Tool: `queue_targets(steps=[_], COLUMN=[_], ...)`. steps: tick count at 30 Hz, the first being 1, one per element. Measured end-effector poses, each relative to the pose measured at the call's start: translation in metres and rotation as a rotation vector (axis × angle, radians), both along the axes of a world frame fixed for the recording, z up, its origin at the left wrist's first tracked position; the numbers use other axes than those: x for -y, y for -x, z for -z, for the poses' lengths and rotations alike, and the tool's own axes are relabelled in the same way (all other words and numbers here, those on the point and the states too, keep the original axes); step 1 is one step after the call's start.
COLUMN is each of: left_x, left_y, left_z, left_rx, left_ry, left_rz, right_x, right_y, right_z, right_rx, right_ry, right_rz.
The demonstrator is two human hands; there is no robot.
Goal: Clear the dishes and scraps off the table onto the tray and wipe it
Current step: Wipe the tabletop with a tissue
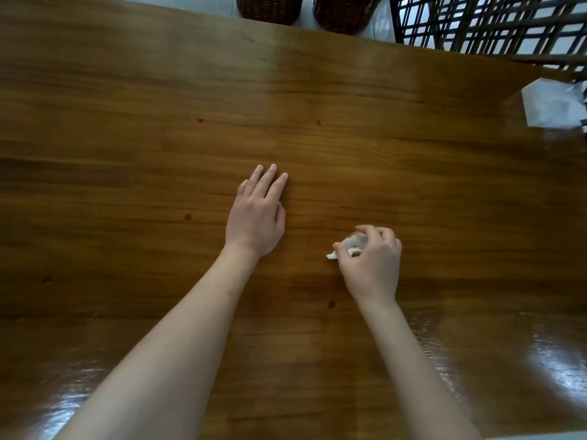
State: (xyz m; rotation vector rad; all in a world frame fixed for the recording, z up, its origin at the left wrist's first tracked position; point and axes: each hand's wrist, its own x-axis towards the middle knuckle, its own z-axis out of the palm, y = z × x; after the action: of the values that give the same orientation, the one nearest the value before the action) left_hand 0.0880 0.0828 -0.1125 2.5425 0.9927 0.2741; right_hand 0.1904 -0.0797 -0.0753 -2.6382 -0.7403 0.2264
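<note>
A glossy honey-brown wooden table (349, 138) shows dark streaked grain beneath a crumpled white, brown-stained tissue (351, 247).

1. My right hand (370, 262) covers most of the crumpled white tissue (349, 246); its held part is blurred.
2. The picture's right edge cuts off the white crumpled paper (552, 103) at the table's far right.
3. The top edge crops two dark wicker baskets (270, 7) and a black lattice frame (492, 23).

Bare table (158, 138) all around; crumpled white paper (552, 104) occupies the far-right edge.
</note>
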Motion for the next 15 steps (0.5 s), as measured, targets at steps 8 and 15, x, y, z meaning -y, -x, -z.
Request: queue_targets(steps=[8,15], left_x=[-0.001,-0.001], left_y=[0.000,0.001], left_z=[0.002,0.002], left_rx=[0.007,0.000], left_ry=[0.000,-0.002], left_rz=[0.003,0.022], right_x=[0.006,0.015], right_y=[0.013,0.016], right_z=[0.011,0.018], right_rx=[-0.046,0.036], right_ry=[-0.210,-0.148], right_rz=[0.220,0.154])
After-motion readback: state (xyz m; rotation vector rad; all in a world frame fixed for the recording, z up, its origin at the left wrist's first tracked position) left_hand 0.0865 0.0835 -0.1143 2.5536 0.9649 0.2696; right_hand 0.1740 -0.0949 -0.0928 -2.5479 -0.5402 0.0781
